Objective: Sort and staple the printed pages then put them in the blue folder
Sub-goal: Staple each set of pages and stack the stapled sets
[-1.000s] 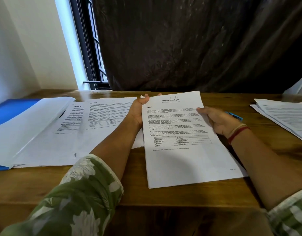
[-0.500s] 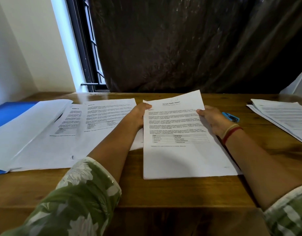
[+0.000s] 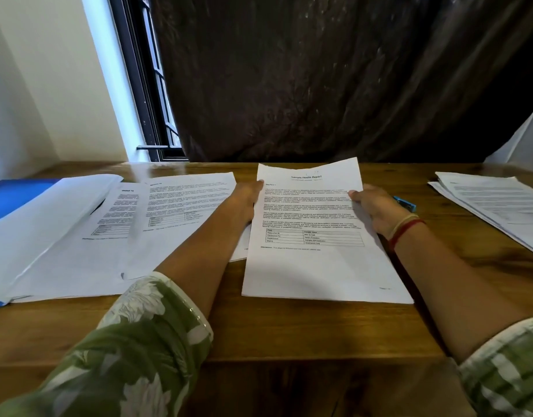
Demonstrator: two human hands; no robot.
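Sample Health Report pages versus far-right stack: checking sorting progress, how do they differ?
Sample Health Report pages are gripped by the left hand and right hand; the far-right stack lies untouched. The report pages look squared; the far-right stack is fanned. Both are white printed sheets.

Two hands (image 3: 244, 203) (image 3: 376, 209), one health report (image 3: 313, 266), one blue folder (image 3: 15, 197), one stapler (image 3: 406, 203)

One wide-angle view, from the person's head, faces forward and down across a table (image 3: 289, 332), centred on the left hand (image 3: 247, 203) and right hand (image 3: 376, 209), near. Sleeves (image 3: 123, 350) fill 7 and 5 o'clock. A curtain (image 3: 319, 79) closes the far side at 12 o'clock, a window (image 3: 144, 100) at 11.
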